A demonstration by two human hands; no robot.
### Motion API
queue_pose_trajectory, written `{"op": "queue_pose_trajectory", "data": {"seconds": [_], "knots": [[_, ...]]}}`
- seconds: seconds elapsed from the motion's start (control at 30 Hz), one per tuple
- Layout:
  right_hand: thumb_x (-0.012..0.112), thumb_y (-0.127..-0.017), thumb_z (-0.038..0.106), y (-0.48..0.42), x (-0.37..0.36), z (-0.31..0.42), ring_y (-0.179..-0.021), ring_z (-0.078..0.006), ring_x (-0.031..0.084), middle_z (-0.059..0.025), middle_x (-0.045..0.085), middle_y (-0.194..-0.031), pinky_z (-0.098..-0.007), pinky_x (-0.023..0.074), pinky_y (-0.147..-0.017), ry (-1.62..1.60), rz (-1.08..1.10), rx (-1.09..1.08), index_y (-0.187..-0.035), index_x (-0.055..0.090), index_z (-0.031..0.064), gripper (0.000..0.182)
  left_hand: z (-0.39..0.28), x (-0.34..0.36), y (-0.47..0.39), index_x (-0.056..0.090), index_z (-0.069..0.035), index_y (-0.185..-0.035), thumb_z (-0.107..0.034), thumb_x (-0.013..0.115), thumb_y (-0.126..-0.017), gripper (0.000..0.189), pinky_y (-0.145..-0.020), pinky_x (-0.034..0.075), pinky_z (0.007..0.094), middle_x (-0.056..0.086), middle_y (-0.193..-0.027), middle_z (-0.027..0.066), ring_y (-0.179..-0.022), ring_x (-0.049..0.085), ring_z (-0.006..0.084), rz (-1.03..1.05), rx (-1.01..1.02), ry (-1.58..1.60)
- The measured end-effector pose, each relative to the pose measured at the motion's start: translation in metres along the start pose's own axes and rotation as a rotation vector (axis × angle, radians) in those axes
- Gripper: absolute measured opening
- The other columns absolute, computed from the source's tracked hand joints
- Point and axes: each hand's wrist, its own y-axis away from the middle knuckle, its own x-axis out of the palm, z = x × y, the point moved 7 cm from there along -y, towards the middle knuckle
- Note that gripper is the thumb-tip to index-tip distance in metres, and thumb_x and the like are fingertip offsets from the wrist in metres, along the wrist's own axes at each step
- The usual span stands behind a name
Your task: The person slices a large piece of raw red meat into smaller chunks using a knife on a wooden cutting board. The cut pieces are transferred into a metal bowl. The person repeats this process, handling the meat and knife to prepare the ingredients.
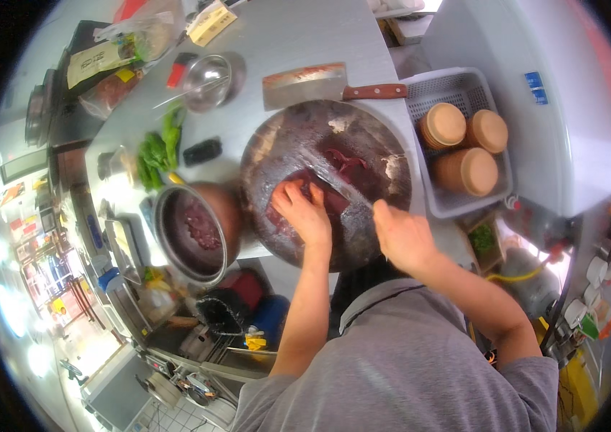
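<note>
A round, dark chopping block (332, 121) lies in front of me, with a piece of dark red meat (336, 204), possibly liver, across its middle. My left hand (301, 208) presses down on this piece with bent fingers. The handle of a knife is in the closed fist of my right hand (403, 237). Its narrow blade (335, 178) is blurred and slants up and left over the block, close to my left fingers. Beyond the blade are dark red cut slices (356, 167). At the left, a deep brown pot (235, 213) with a metal rim contains dark red meat pieces (201, 227).
A cleaver (305, 86) with a reddish-stained blade lies behind the block. Right of it, a grey plastic basket (437, 208) holds stacked tan bowls (479, 171). Green peppers (157, 151), a black object (202, 152) and a metal bowl (205, 89) are at the left.
</note>
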Motion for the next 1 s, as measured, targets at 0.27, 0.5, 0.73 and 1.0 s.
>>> {"op": "queue_pose_trajectory", "data": {"seconds": [0.27, 0.5, 0.73, 1.0], "knots": [[0.054, -0.082, 0.009, 0.005, 0.014, 0.006, -0.067, -0.0314, 0.066, -0.0129, 0.062, -0.074, -0.0431, 0.0509, -0.055, -0.002, 0.078, -0.046, -0.094, 0.046, 0.0054, 0.015, 0.001, 0.004, 0.004, 0.053, 0.001, -0.1, 0.0, 0.068, -0.072, 0.031, -0.089, 0.039, 0.0472, 0.048, -0.11, 0.0207, -0.102, 0.047, 0.039, 0.015, 0.015, -0.007], [0.053, -0.081, 0.007, 0.021, 0.011, -0.001, -0.07, -0.0332, 0.066, -0.0134, 0.063, -0.076, -0.0448, 0.0511, -0.057, -0.01, 0.137, -0.015, -0.095, 0.046, 0.005, 0.016, 0.001, 0.006, 0.003, 0.053, 0.002, -0.102, 0.001, 0.069, -0.07, 0.035, -0.09, 0.038, 0.0485, 0.049, -0.112, 0.0201, -0.103, 0.046, 0.0397, 0.038, 0.02, -0.054], [0.053, -0.079, 0.006, -0.016, 0.016, 0.019, -0.073, -0.0311, 0.067, -0.0125, 0.064, -0.077, -0.0431, 0.0517, -0.058, 0.012, 0.096, -0.076, -0.095, 0.047, 0.005, 0.017, 0.001, 0.006, 0.0, 0.056, 0.0, -0.1, 0.002, 0.065, -0.072, 0.03, -0.093, 0.037, 0.0502, 0.049, -0.112, 0.0207, -0.105, 0.044, 0.0413, 0.102, -0.026, -0.065], [0.055, -0.078, 0.007, -0.018, 0.018, 0.02, -0.07, -0.0299, 0.067, -0.0113, 0.063, -0.075, -0.0412, 0.053, -0.057, 0.023, 0.041, -0.081, -0.094, 0.047, 0.0053, 0.018, -0.001, 0.008, 0.0, 0.057, 0.0, -0.101, 0.003, 0.066, -0.071, 0.032, -0.094, 0.037, 0.0495, 0.048, -0.114, 0.0203, -0.107, 0.043, 0.0404, 0.119, -0.004, -0.05]]}}
